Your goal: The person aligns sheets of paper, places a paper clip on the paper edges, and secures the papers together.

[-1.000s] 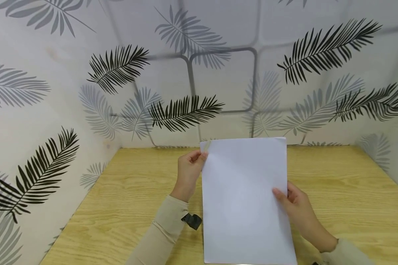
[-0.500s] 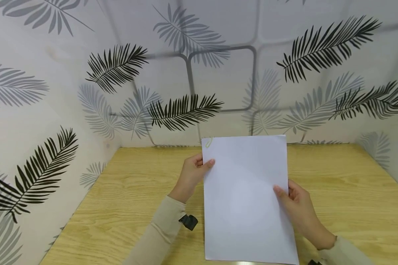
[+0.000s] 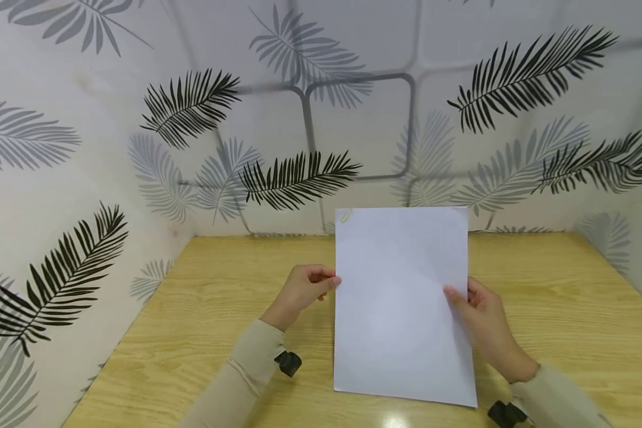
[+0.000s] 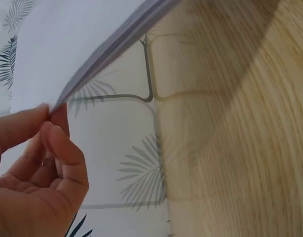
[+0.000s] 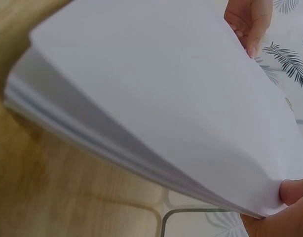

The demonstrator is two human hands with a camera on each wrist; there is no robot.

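Observation:
A stack of white paper (image 3: 396,309) is held up over the table, its several sheets showing along the edge in the right wrist view. A pale yellow paper clip (image 3: 346,216) sits at its upper left corner. My left hand (image 3: 303,293) pinches the stack's left edge between thumb and fingertips, below the clip; the left wrist view shows this pinch close up. On the right edge, my right hand (image 3: 487,324) grips the stack with the thumb on the front and the fingers behind, mostly hidden by the paper. Its lower sheets fan slightly apart in the right wrist view.
The wood-grain table (image 3: 192,321) spreads beneath both hands. Behind and at the sides rise white walls (image 3: 364,137) with a leaf pattern. Black wrist cameras (image 3: 289,363) are strapped at both sleeves.
My left hand has slid down the left edge from the clipped corner, uncovering the clip. The stack has risen slightly, and the right hand moved up a little with it.

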